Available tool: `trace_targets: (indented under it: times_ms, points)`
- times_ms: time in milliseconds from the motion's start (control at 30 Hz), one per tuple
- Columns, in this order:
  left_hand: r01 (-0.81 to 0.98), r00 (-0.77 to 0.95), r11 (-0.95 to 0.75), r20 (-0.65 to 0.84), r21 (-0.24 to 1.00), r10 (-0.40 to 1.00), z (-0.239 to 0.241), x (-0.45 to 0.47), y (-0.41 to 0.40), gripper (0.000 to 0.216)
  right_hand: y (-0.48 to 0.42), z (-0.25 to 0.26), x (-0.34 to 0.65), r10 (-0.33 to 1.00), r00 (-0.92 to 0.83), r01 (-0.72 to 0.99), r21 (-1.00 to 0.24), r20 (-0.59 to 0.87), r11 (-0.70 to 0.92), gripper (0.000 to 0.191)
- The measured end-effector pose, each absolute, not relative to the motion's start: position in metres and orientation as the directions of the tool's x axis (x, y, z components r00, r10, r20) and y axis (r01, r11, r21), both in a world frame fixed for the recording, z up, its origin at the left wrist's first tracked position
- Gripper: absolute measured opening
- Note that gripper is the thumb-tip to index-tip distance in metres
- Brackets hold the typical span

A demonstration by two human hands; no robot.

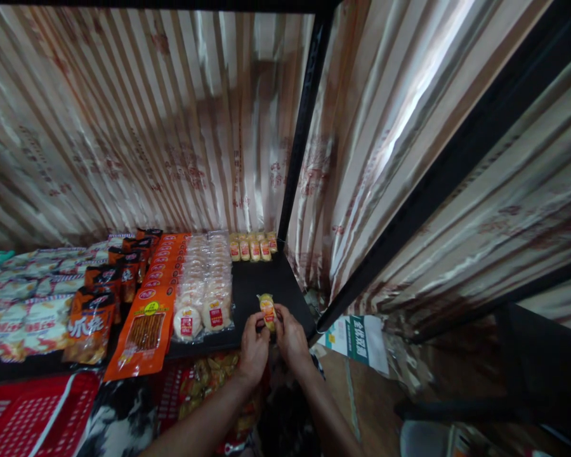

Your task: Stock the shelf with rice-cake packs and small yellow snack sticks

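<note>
Between my two hands, over the front part of the black shelf (250, 287), is a small yellow wrapped snack (267, 312) with a red and white label. My left hand (255, 343) pinches its left side. From the right, my right hand (290, 337) grips the same packet with thumb and fingers. Matching yellow snacks (254, 248) stand in a short row at the shelf's back right corner. Just left of my hands lie overlapping rows of round white cakes (214, 314) in clear wrappers with red labels.
Orange snack packets (145, 329), dark orange bags (89, 325) and white bags (49, 322) fill the shelf's left. Below sit a red basket (38, 412) and yellow-wrapped snacks (209, 381). A black upright post (342, 304) borders the right, with pale curtains (171, 127) behind.
</note>
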State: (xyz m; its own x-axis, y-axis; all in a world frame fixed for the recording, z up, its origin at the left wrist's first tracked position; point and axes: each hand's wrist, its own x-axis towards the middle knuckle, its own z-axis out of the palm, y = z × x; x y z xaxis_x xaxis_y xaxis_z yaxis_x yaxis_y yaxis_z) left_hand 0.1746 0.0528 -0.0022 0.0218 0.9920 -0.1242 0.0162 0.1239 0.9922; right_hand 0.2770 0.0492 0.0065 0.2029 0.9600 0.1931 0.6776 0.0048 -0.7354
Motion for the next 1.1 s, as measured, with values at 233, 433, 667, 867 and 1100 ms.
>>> trace_targets:
  times_ms: [233, 433, 667, 867, 1100]
  points:
    - [0.038, -0.017, 0.02, -0.019, 0.999, 1.0, -0.007, 0.182, 0.062, 0.024, 0.06, -0.01, 0.279, 0.937, 0.245, 0.65, -0.759, 0.248, 0.031, 0.035]
    - [0.043, -0.047, 0.023, -0.021, 0.999, 0.999, -0.01, 0.191, 0.068, 0.024, 0.063, -0.013, 0.278, 0.918, 0.262, 0.713, -0.7, 0.298, 0.024, 0.038]
    - [0.063, 0.014, 0.057, -0.058, 0.996, 0.998, -0.008, 0.195, 0.069, 0.026, 0.065, -0.001, 0.28, 0.891, 0.315, 0.882, -0.448, 0.327, -0.147, 0.029]
    - [0.066, 0.024, 0.019, -0.02, 0.998, 1.0, -0.009, 0.202, 0.077, 0.027, 0.066, 0.001, 0.281, 0.887, 0.336, 0.907, -0.361, 0.315, -0.215, 0.032]
    - [0.105, 0.033, -0.046, 0.042, 0.993, 0.999, -0.014, 0.208, 0.086, 0.027, 0.073, -0.009, 0.287, 0.872, 0.348, 0.888, -0.419, 0.346, -0.188, 0.038]
